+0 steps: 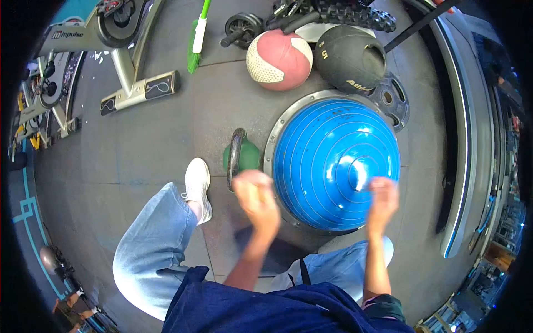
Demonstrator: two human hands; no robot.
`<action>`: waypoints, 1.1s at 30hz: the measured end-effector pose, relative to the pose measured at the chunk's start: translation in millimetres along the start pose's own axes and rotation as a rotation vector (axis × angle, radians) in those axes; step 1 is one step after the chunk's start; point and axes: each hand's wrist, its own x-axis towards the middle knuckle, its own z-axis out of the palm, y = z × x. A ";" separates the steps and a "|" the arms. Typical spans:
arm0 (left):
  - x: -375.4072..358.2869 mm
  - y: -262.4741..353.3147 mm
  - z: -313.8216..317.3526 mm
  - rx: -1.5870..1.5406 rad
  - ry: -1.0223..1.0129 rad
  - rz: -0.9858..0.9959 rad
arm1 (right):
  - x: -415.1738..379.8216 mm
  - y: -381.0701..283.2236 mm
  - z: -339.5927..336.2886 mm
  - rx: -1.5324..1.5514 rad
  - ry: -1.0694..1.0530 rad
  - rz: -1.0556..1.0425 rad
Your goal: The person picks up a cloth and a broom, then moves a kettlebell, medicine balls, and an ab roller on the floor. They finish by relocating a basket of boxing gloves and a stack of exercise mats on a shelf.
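Observation:
Both hands are raised in front of me and a little smeared by motion. My left hand (257, 201) has its fingers curled in and shows nothing in them; in the view it lies just below a green kettlebell (251, 155) with a worn dark handle. Over the lower right part of a blue half-ball balance trainer (327, 161) appears my right hand (383, 204), also curled with nothing visible in it. The trainer rests dome up on its grey rim. Whether either hand touches the kettlebell or dome is not plain; both seem held above.
Beyond the trainer lie a pink-and-white ball (280, 60), a black medicine ball (350, 58), a weight plate (391, 100) and an ab wheel (244, 28). A green broom (195, 44) and exercise bike (127, 77) stand left; a long machine rail (463, 139) runs right.

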 end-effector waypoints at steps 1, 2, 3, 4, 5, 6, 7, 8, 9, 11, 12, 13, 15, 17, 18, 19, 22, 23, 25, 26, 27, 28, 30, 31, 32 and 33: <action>28.1 -3.9 -9.6 0.207 0.012 0.032 | -19.6 6.3 25.4 -0.010 -0.294 0.125; 49.2 -5.2 -18.1 0.415 0.013 0.009 | -37.7 -3.4 60.5 -0.031 -0.503 0.101; 60.5 -27.8 -25.5 0.539 -0.010 -0.029 | -57.4 -1.8 94.2 -0.042 -0.670 0.103; 63.7 -53.8 -30.6 0.660 -0.042 -0.107 | -74.6 1.4 125.4 -0.014 -0.828 0.218; 62.8 -74.0 -35.1 0.559 -0.139 -0.267 | -96.4 13.9 151.5 -0.050 -0.858 0.135; 64.5 -89.7 -36.0 0.456 -0.236 -0.422 | -113.4 19.8 172.4 -0.086 -0.884 0.050; 69.8 -99.2 -30.8 0.377 -0.245 -0.479 | -119.5 13.1 186.8 -0.142 -0.899 0.103; 72.1 -109.3 -26.5 0.301 -0.256 -0.541 | -127.0 8.2 197.1 -0.200 -0.917 0.165; 73.7 -115.2 -24.2 0.226 -0.268 -0.608 | -146.2 33.1 215.2 -0.147 -0.773 0.113; 89.0 -113.2 -21.2 0.107 -0.366 -0.772 | -148.5 33.3 222.4 0.041 -0.834 0.440; 97.7 -109.9 -21.1 0.048 -0.419 -0.851 | -147.8 30.9 227.1 0.142 -0.853 0.602; 97.4 -98.2 -16.3 0.104 -0.371 -0.842 | -145.9 25.3 227.8 0.201 -0.878 0.785; 95.7 -102.2 -14.1 0.112 -0.375 -0.820 | -152.1 28.5 232.6 0.154 -0.802 0.668; 98.4 -102.2 -9.7 0.112 -0.364 -0.801 | -157.2 34.0 238.4 0.128 -0.733 0.605; 99.2 -102.6 -9.0 0.107 -0.372 -0.807 | -156.9 32.3 238.5 0.108 -0.731 0.608; 101.9 -103.6 -8.2 0.102 -0.383 -0.811 | -156.6 30.2 239.4 0.091 -0.727 0.610; 111.5 -107.2 -4.6 0.082 -0.412 -0.829 | -161.0 15.3 249.9 0.164 -0.530 0.548; 115.0 -109.0 -4.5 0.071 -0.422 -0.838 | -161.8 9.0 252.6 0.204 -0.503 0.601; 120.2 -108.7 -5.4 0.071 -0.468 -0.844 | -157.8 -10.4 255.1 0.235 -0.480 0.678; 123.9 -106.5 -4.8 0.081 -0.504 -0.836 | -153.7 -21.3 256.6 0.227 -0.484 0.701; 128.2 -104.2 -4.4 0.092 -0.537 -0.825 | -150.6 -28.9 260.1 0.223 -0.489 0.722; 132.7 -104.3 -4.3 0.073 -0.552 -0.811 | -148.2 -32.5 265.1 0.243 -0.460 0.760; 137.7 -109.3 -3.8 0.037 -0.581 -0.785 | -145.6 -34.3 271.4 0.286 -0.406 0.835; 142.0 -110.3 -1.3 0.000 -0.575 -0.785 | -147.9 -29.3 279.0 0.302 -0.380 0.832; 148.1 -111.8 1.9 -0.012 -0.590 -0.772 | -149.0 -24.1 286.9 0.289 -0.361 0.810; 153.6 -110.8 3.6 -0.024 -0.601 -0.765 | -148.5 -24.2 291.3 0.273 -0.349 0.792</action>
